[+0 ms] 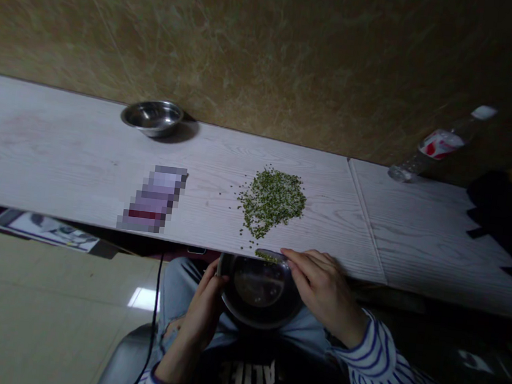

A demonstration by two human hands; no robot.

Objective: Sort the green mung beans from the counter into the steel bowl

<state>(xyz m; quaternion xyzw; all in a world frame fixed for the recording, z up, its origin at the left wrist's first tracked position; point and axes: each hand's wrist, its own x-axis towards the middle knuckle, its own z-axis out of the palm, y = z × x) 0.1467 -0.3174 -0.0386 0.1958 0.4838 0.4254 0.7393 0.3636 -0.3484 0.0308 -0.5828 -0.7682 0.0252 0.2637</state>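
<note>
Small green beans (275, 199), like mung beans, lie spread in a loose patch on the white wood-grain counter (213, 162). Below the counter's front edge, over my lap, my left hand (207, 303) grips the left rim of a metal bowl (255, 316). My right hand (319, 285) is closed at the bowl's upper right, its fingertips on a thin, pale, see-through piece (271, 254) at the counter edge. Several beans lie at that piece; its exact kind is unclear. Inside the bowl I see a shiny bottom, too dim to tell of any contents.
A smaller steel bowl (152, 118) stands near the wall at the left. A blurred-out phone-like object (156, 199) lies in front of it. A plastic bottle (439, 145) and dark cloth (511, 221) are at the right. A black cable (153, 322) hangs down beside my leg.
</note>
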